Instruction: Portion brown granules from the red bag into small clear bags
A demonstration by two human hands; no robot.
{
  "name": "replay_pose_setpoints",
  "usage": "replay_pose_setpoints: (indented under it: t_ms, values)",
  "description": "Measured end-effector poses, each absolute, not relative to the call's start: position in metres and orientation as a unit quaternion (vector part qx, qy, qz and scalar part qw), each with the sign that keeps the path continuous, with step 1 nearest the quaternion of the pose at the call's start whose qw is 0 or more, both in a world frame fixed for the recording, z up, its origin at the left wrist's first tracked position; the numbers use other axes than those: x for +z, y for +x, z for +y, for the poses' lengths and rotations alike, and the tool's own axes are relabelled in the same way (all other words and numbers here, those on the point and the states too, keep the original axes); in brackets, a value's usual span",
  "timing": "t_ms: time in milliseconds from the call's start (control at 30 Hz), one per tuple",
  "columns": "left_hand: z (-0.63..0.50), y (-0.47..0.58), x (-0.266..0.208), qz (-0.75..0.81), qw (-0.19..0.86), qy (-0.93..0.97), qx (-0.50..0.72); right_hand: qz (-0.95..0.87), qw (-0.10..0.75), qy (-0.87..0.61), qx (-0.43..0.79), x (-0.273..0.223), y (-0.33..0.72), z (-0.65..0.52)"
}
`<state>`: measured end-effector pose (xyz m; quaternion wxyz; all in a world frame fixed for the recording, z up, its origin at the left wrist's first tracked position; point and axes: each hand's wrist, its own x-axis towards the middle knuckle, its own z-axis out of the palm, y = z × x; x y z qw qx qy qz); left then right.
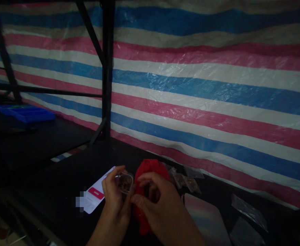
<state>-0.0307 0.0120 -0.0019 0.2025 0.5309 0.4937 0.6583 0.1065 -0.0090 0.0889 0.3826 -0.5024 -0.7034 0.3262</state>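
My left hand is closed around a small clear plastic box with small brownish pieces inside. Just right of it, my right hand hovers with curled fingers, its thumb apart from the forefinger and nothing visible between them. Behind and beneath that hand lies a bright red bag or cloth, partly covered by it. A lit phone rests on the black table to the left, its upper part hidden behind my left hand.
Several small clear bags with brownish contents lie behind my right hand. A pale flat lid or tray is at right, with a clear plastic bag farther over. A blue divided tray sits far left. Black metal posts and striped sheeting stand behind.
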Motion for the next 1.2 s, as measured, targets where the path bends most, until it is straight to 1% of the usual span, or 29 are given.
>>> replay_pose_setpoints:
  t_ms: [100,200,267,300,400,467,533,633,733,800,933,1067,1200]
  values:
    - [0.011,-0.017,-0.004,0.478,0.233,0.488,0.692,-0.69,0.414,-0.496,0.326,0.093,0.096,-0.012]
    - [0.004,-0.009,0.003,0.477,0.231,0.488,0.693,-0.651,0.482,-0.497,0.312,0.092,0.102,-0.008]
    - [-0.004,-0.009,0.015,0.46,0.282,0.526,0.657,-0.637,0.519,-0.487,0.297,0.093,0.113,-0.005]
    - [-0.008,-0.009,0.023,0.448,0.326,0.523,0.648,-0.636,0.531,-0.478,0.291,0.095,0.119,-0.005]
    - [-0.017,-0.009,0.047,0.409,0.466,0.456,0.638,-0.633,0.554,-0.451,0.299,0.099,0.133,-0.008]
    - [-0.02,-0.006,0.059,0.403,0.501,0.437,0.628,-0.612,0.567,-0.447,0.322,0.1,0.137,-0.011]
    - [-0.023,-0.001,0.068,0.408,0.489,0.44,0.633,-0.601,0.57,-0.453,0.329,0.102,0.137,-0.015]
    - [-0.029,0.003,0.078,0.418,0.465,0.408,0.665,-0.607,0.582,-0.464,0.278,0.107,0.136,-0.023]
    - [-0.03,0.005,0.082,0.409,0.496,0.357,0.677,-0.599,0.615,-0.457,0.233,0.112,0.138,-0.029]
    - [-0.029,0.006,0.082,0.398,0.536,0.355,0.655,-0.595,0.627,-0.448,0.228,0.115,0.14,-0.031]
    - [-0.029,0.009,0.079,0.382,0.586,0.375,0.608,-0.589,0.634,-0.429,0.257,0.117,0.143,-0.03]
    - [-0.032,0.013,0.085,0.402,0.545,0.362,0.641,-0.576,0.638,-0.413,0.3,0.117,0.142,-0.027]
    - [-0.03,0.011,0.089,0.431,0.515,0.365,0.645,-0.579,0.616,-0.425,0.322,0.115,0.135,-0.024]
